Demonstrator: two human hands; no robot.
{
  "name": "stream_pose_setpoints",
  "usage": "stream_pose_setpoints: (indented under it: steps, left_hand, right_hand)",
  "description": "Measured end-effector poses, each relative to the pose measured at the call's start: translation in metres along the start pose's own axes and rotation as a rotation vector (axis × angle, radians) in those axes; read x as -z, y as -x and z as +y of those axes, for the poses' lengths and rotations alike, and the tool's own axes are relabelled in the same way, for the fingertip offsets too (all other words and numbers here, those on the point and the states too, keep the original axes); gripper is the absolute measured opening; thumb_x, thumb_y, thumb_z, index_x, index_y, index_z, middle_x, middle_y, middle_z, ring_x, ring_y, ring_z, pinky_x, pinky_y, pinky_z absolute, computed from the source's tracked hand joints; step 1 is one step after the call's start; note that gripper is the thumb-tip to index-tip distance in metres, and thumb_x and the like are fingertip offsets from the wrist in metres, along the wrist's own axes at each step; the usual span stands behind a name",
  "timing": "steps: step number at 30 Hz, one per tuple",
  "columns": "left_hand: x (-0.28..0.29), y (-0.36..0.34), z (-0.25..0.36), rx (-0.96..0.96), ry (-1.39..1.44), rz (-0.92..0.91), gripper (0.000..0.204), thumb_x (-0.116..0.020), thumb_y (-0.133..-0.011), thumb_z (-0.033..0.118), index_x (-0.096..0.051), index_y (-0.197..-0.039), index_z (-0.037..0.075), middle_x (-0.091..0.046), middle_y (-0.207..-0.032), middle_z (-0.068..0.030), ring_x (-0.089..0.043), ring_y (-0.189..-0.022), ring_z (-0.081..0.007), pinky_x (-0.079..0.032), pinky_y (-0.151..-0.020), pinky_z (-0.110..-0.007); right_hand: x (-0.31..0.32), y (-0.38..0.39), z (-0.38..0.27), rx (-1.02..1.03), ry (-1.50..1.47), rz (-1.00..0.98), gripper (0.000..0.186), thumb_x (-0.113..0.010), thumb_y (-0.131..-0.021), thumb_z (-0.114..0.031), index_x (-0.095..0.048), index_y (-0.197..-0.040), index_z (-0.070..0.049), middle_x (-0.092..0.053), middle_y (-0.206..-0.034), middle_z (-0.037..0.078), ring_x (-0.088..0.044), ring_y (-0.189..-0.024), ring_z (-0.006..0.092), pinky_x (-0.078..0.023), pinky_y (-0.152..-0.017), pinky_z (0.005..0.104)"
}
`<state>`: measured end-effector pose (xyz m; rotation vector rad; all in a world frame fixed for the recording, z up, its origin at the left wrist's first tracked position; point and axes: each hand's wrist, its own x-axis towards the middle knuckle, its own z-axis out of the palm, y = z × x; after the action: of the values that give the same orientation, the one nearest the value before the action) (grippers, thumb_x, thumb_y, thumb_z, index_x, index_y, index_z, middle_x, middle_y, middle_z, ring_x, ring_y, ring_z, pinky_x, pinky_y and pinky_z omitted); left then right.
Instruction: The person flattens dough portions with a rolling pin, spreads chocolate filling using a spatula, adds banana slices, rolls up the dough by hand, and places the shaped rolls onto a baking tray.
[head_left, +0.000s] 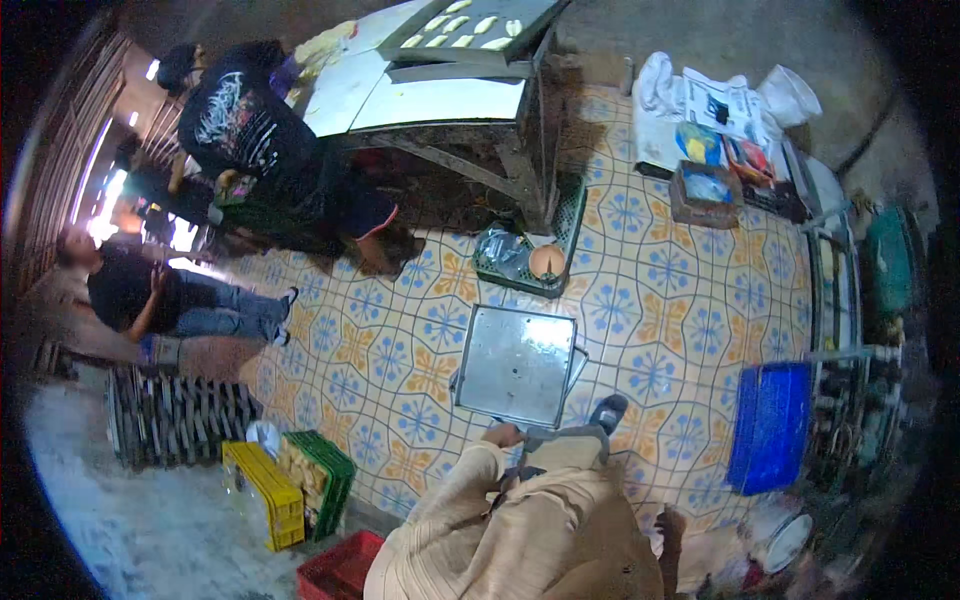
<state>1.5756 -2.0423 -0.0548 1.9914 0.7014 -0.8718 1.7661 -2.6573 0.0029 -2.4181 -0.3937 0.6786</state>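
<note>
My left hand [503,435] is in front of my waist with its fingers curled closed. It is close to the near edge of a square grey metal tray [512,365]; whether they touch, I cannot tell. Beneath that tray, the corners of another tray [578,366] stick out at an angle. Low on my right side hangs what looks like my right hand [671,524], dark and blurred, its fingers unclear. My shoe [609,411] shows on the tiled floor beside the trays.
Ahead stands a white-topped table [440,105] bearing a tray of pale dough pieces [465,28]. A person in black [245,125] leans at it; another person [125,285] stands left. Nearby are a green crate [515,278], yellow crate [262,495], red crate [340,568] and blue crate [768,428].
</note>
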Motion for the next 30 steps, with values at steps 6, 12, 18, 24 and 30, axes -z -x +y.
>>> stream_pose_setpoints:
  steps: [6, 12, 18, 24, 30]
  left_hand:
    - [0.102, -0.048, 0.265, -0.201, 0.207, 0.151, 0.054, -0.067, -0.087, 0.046, -0.068, -0.121, 0.004, -0.071, -0.115, -0.0211, -0.066, -0.107, -0.0399, -0.052, -0.092, -0.046]
    - [0.161, -0.122, 0.342, -0.202, 0.161, 0.286, 0.047, -0.07, -0.087, 0.039, -0.068, -0.121, 0.007, -0.07, -0.118, -0.0207, -0.065, -0.11, -0.0404, -0.051, -0.093, -0.049]
    - [0.137, -0.145, 0.311, -0.067, 0.231, 0.218, 0.045, -0.071, -0.085, 0.047, -0.078, -0.096, 0.005, -0.074, -0.095, -0.0224, -0.069, -0.088, -0.0393, -0.053, -0.078, -0.049]
    - [0.171, -0.187, 0.427, 0.212, 0.256, 0.156, 0.05, -0.055, -0.097, 0.052, -0.078, -0.107, 0.008, -0.073, -0.11, -0.0238, -0.068, -0.107, -0.0398, -0.052, -0.093, -0.048]
    - [0.228, -0.261, 0.468, 0.179, 0.276, 0.574, 0.031, -0.055, -0.089, 0.021, -0.079, -0.108, 0.014, -0.073, -0.109, -0.0222, -0.069, -0.101, -0.0404, -0.054, -0.089, -0.048]
  right_hand:
    - [0.079, -0.1, 0.008, 0.029, 0.393, -0.241, 0.042, -0.064, -0.1, -0.043, -0.066, -0.079, -0.007, -0.066, -0.069, 0.005, -0.068, -0.066, 0.0188, -0.051, -0.054, 0.0354]
    - [0.168, -0.244, 0.012, -0.089, 0.296, -0.215, 0.039, -0.065, -0.099, -0.042, -0.067, -0.081, -0.007, -0.066, -0.07, 0.005, -0.069, -0.067, 0.0198, -0.052, -0.055, 0.0361]
    - [0.258, -0.391, 0.025, -0.135, 0.259, -0.247, 0.036, -0.066, -0.098, -0.04, -0.067, -0.083, -0.007, -0.066, -0.072, 0.005, -0.069, -0.068, 0.0207, -0.053, -0.056, 0.0369]
    - [0.344, -0.606, 0.006, -0.091, 0.204, -0.256, 0.033, -0.067, -0.097, -0.038, -0.068, -0.086, -0.008, -0.067, -0.073, 0.005, -0.069, -0.069, 0.0216, -0.054, -0.057, 0.0376]
    - [0.381, -0.871, -0.129, 0.016, -0.314, -0.391, 0.03, -0.068, -0.097, -0.036, -0.068, -0.088, -0.008, -0.067, -0.075, 0.005, -0.069, -0.071, 0.0225, -0.055, -0.058, 0.0383]
